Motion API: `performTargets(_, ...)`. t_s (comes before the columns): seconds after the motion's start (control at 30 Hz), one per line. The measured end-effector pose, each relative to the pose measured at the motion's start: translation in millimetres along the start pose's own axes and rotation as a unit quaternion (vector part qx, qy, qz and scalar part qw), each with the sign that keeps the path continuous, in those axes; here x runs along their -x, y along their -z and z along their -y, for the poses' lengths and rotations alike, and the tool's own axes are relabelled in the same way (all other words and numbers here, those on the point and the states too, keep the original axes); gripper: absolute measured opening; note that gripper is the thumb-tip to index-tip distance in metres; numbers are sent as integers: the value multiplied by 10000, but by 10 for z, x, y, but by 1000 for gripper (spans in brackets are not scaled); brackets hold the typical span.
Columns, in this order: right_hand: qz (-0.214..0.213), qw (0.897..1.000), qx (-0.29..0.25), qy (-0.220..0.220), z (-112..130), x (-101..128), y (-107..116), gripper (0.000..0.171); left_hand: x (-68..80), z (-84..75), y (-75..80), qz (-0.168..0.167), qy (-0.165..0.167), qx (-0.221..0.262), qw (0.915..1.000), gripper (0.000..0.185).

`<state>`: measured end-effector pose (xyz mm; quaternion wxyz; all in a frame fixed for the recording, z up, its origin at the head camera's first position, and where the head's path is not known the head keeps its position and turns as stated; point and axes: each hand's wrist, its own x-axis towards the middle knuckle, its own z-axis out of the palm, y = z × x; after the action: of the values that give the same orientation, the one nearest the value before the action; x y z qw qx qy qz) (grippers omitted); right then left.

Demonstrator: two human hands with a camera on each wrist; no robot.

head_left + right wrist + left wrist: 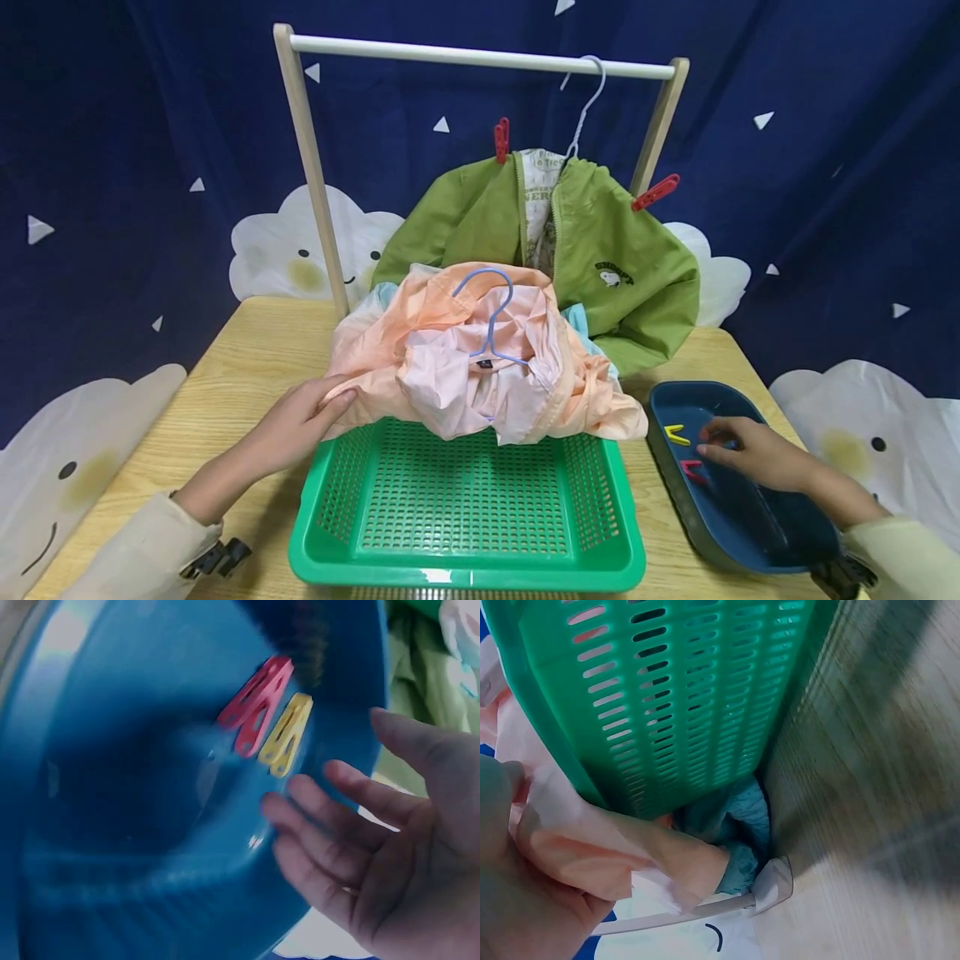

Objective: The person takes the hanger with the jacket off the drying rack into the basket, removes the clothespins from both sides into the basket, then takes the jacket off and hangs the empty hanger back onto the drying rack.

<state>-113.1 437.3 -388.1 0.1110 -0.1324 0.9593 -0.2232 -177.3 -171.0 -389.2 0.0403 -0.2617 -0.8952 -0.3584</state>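
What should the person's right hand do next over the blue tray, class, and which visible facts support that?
Probably lower the right hand a little and pinch one clothespin, likely the yellow clothespin. Its fingers are spread above the blue tray, holding nothing, with the red clothespin alongside. The left hand rests on the peach garment, which has a blue hanger in it.

sleeves (142, 542) – cream, long | hands – bare | wrists – black camera mounts (217, 558)
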Motion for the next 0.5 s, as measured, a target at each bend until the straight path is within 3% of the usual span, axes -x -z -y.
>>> performTargets(0.23, -881, 9960, -115, 49, 331, -42, 76, 21, -55, -91, 11, -237, -84, -335, 9991, 29)
performTargets(0.4, -1075, 9929, -432, 256, 631, -61, 110, 20, -103, -213, -14, -246, -560, -991, 9932, 29)
performTargets(0.5, -1162, 9911, -556, 339, 832, -71, 89, 17, -128, -283, -33, -241, -611, -1220, 9904, 27)
